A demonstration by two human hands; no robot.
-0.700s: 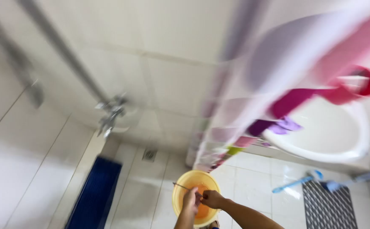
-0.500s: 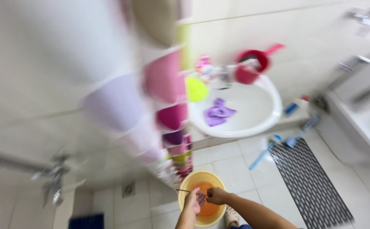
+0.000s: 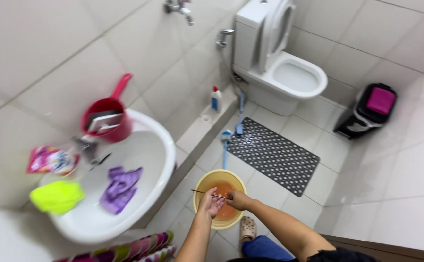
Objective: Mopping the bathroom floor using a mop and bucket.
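Both my hands meet over a yellow bucket (image 3: 203,184) of orange-brown water on the tiled floor. My right hand (image 3: 238,199) pinches one end of a thin dark stick (image 3: 201,192) that lies level above the bucket. My left hand (image 3: 210,203) is cupped with fingers apart, touching the stick near its middle. My foot in a beige clog (image 3: 246,228) stands just beside the bucket.
A white sink (image 3: 149,160) at left holds a purple cloth (image 3: 119,188), a yellow-green sponge (image 3: 56,196) and a red scoop (image 3: 108,119). A dark perforated mat (image 3: 275,155) lies before the white toilet (image 3: 289,73). A black bin with pink lid (image 3: 371,110) stands at right.
The view has swung to the right, from the wall and curtain to the sink, mat and toilet. My hands have stayed over the yellow bucket with the stick.
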